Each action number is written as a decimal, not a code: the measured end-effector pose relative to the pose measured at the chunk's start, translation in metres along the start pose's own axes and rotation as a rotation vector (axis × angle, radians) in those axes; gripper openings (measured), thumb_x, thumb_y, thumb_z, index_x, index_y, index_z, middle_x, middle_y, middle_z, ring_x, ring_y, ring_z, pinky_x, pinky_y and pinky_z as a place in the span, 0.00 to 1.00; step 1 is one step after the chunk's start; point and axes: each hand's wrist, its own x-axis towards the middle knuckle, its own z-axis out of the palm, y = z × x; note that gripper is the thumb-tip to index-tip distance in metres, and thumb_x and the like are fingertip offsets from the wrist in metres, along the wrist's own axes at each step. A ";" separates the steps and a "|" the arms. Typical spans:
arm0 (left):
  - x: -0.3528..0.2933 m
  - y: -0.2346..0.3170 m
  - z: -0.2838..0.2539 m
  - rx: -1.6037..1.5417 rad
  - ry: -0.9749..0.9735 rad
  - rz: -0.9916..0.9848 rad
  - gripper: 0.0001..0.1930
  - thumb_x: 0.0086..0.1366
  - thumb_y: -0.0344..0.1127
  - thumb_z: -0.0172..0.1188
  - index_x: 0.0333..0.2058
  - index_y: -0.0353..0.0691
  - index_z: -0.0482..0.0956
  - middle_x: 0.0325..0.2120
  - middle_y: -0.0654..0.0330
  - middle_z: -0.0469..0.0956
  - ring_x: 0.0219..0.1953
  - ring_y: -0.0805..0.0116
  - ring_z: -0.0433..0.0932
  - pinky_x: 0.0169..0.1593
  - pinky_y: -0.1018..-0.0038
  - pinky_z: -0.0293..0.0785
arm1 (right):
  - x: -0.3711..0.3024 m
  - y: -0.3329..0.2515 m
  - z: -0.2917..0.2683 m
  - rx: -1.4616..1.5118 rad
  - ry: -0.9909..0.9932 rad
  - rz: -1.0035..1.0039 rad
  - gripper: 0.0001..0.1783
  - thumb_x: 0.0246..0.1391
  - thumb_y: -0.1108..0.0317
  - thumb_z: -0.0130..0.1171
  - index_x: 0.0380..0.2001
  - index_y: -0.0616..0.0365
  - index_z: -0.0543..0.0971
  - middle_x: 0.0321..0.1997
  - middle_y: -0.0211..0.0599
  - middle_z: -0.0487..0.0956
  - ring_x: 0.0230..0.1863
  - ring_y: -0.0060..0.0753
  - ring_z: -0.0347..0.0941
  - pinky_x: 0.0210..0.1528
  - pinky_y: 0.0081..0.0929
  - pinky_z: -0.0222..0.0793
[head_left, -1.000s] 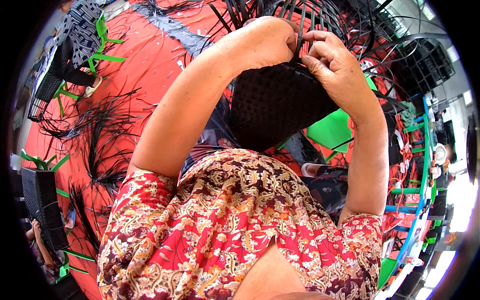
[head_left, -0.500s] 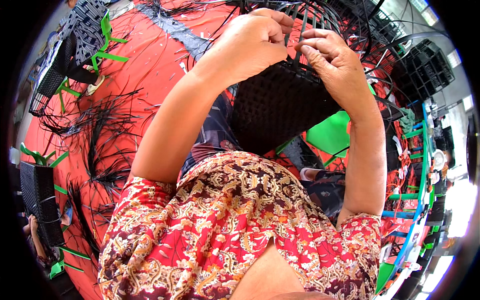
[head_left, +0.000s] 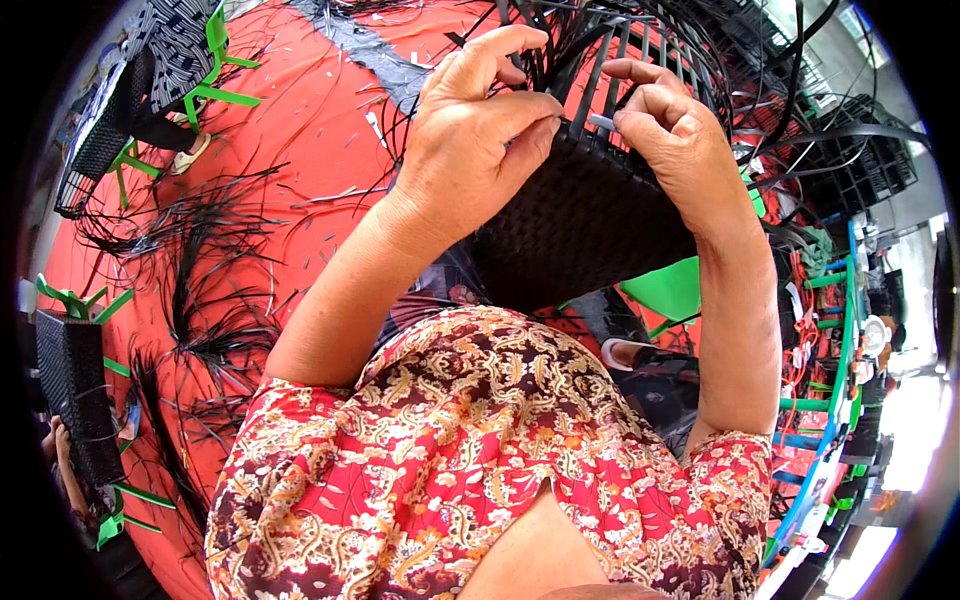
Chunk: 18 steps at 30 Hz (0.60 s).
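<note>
A dark woven basket (head_left: 580,215) rests tilted over my lap, with unwoven black strips (head_left: 625,50) standing up from its far edge. My right hand (head_left: 672,135) is at the right of that edge, thumb and index finger pinching a short flat strip (head_left: 601,122) that shines pale grey. At the left of the edge is my left hand (head_left: 480,125), its thumb and one finger brought together at the basket's corner while the index finger sticks out above. Whatever lies between those left fingertips is hidden.
Loose black strips (head_left: 200,290) lie on the red floor covering (head_left: 320,130) to the left. A green stool (head_left: 668,290) stands beside the basket. Other people sit at the left edge with dark woven baskets (head_left: 75,390). Black crates (head_left: 860,150) are at the far right.
My left hand has moved left and down, away from the upright strips, and its index finger has lifted. My right hand has lowered slightly and now pinches the pale-shining strip.
</note>
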 end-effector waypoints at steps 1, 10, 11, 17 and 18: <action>-0.002 0.002 0.000 0.035 0.006 -0.005 0.09 0.46 0.26 0.64 0.30 0.41 0.83 0.49 0.56 0.72 0.39 0.65 0.73 0.44 0.71 0.70 | 0.000 -0.002 -0.001 -0.012 -0.012 0.031 0.11 0.46 0.70 0.56 0.15 0.64 0.71 0.39 0.43 0.75 0.52 0.32 0.69 0.47 0.25 0.62; 0.025 0.015 -0.003 0.309 -0.150 0.067 0.06 0.48 0.34 0.62 0.26 0.40 0.82 0.58 0.45 0.62 0.57 0.47 0.63 0.51 0.57 0.60 | 0.005 -0.007 -0.006 -0.063 -0.150 0.153 0.12 0.50 0.69 0.54 0.18 0.67 0.71 0.38 0.43 0.77 0.50 0.31 0.70 0.46 0.26 0.64; 0.028 0.016 -0.004 0.238 -0.233 -0.028 0.06 0.48 0.35 0.62 0.25 0.41 0.82 0.59 0.43 0.61 0.58 0.42 0.60 0.53 0.55 0.59 | 0.004 -0.008 -0.007 -0.080 -0.158 0.136 0.12 0.51 0.69 0.54 0.19 0.67 0.72 0.40 0.44 0.76 0.50 0.32 0.70 0.46 0.26 0.64; 0.030 0.005 0.001 0.227 -0.258 0.083 0.06 0.50 0.35 0.60 0.24 0.41 0.82 0.59 0.40 0.60 0.60 0.33 0.56 0.58 0.49 0.55 | -0.004 -0.010 -0.008 -0.169 -0.123 0.056 0.11 0.53 0.68 0.56 0.23 0.67 0.74 0.49 0.49 0.73 0.53 0.40 0.69 0.50 0.30 0.64; 0.034 0.007 0.001 0.256 -0.318 0.068 0.06 0.50 0.36 0.59 0.25 0.41 0.82 0.59 0.39 0.59 0.60 0.32 0.56 0.59 0.48 0.54 | -0.005 -0.009 -0.007 -0.183 -0.113 0.024 0.11 0.53 0.68 0.56 0.24 0.67 0.74 0.50 0.49 0.72 0.54 0.41 0.69 0.50 0.30 0.63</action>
